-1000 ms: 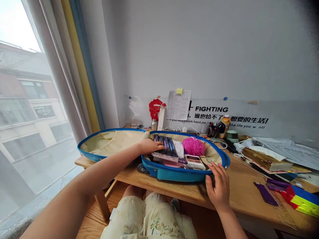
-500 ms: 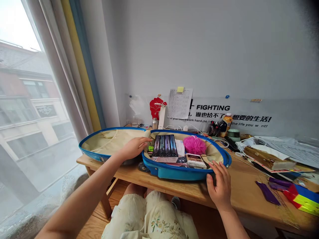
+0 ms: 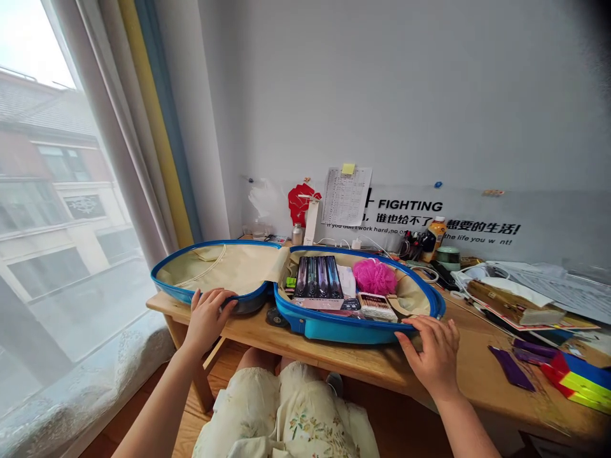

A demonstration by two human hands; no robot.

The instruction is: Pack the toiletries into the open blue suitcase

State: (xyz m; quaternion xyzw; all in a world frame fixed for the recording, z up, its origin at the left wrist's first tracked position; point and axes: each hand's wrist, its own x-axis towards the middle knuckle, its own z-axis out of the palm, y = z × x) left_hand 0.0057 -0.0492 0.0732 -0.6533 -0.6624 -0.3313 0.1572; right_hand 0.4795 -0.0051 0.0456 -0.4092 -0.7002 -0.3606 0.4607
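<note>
A blue suitcase with a cream lining lies unfolded in two halves on the table. My left hand is at the front rim of the left half, fingers bent over the edge. My right hand holds the front right rim of the packed half, fingers on top and thumb against the outer wall. Inside that half lie a pack of toothbrushes, a pink bath puff and a box of cotton swabs. The left half's lining shows bare, with a pale cord across it.
On the wooden table, papers, cables and a brown case crowd the right side. Purple pieces and a coloured block lie near its front. An orange-capped bottle stands behind. A curtain hangs left.
My left hand has moved left and down from the middle hinge to the left half's front rim. My right hand has shifted slightly right, its fingers now over the rim.
</note>
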